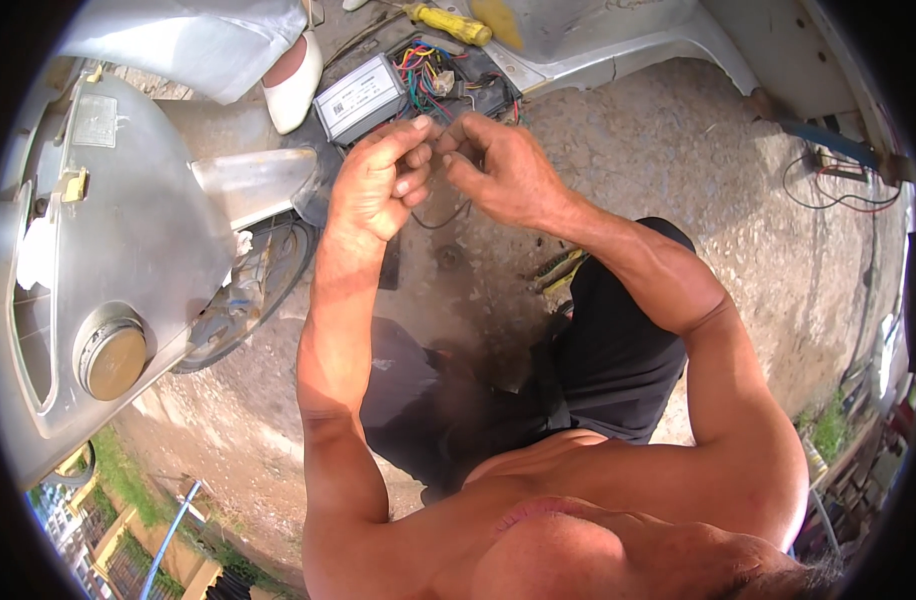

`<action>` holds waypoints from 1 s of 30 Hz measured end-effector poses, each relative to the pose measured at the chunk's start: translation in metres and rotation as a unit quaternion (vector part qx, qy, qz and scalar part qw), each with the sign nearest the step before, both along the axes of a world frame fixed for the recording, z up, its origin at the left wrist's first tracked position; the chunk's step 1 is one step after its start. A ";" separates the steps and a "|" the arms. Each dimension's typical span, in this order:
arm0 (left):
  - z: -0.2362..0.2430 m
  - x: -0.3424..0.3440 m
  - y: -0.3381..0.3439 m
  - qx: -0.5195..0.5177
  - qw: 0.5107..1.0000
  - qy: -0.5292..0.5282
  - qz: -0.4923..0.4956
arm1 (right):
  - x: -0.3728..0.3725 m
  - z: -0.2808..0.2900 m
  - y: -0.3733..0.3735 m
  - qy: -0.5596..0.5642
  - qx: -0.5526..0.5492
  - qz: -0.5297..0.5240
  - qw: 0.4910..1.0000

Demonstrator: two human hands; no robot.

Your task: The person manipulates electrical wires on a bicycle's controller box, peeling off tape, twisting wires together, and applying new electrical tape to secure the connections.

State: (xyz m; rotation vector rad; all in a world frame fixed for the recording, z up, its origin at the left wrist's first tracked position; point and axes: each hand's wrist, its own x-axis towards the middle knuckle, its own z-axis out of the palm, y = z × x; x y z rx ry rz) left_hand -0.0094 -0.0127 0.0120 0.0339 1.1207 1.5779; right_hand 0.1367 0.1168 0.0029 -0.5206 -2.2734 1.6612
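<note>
Wire (440, 214), thin and dark, dangles in a loop below both hands, over the gravel ground just in front of the grey controller box (359, 98). Left hand (378, 185) and right hand (500, 165) meet fingertip to fingertip, each grip pinched shut on the wire's ends, with the coloured wiring bundle (436, 75) just beyond and a yellow-handled screwdriver (448, 23) farther up.

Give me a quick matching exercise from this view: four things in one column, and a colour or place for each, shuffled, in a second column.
Things:
1. Screwdriver
2. Control box
3. Shoe
4. Thin wire

Colour or place:
A. White, left of the box
B. Yellow handle, top edge
C. Dark, hanging between both hands
D. Grey, beside the coloured wiring

Pairs: 1-B, 2-D, 3-A, 4-C
</note>
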 end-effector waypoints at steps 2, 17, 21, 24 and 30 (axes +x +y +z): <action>-0.001 0.003 0.002 -0.011 1.000 0.022 0.005 | 0.000 0.001 0.000 0.005 0.011 -0.002 1.000; 0.008 0.002 0.002 -0.030 0.995 0.096 0.006 | 0.000 -0.009 0.011 0.005 -0.019 0.004 1.000; -0.007 0.003 0.002 -0.003 0.996 0.081 0.031 | 0.000 -0.001 0.011 -0.011 -0.029 0.016 0.999; -0.011 0.006 0.006 0.000 0.994 0.099 0.051 | 0.000 0.001 0.011 -0.027 -0.023 0.026 0.999; -0.013 0.013 0.016 -0.019 0.989 0.133 0.056 | -0.002 -0.004 0.013 0.015 0.011 -0.001 1.000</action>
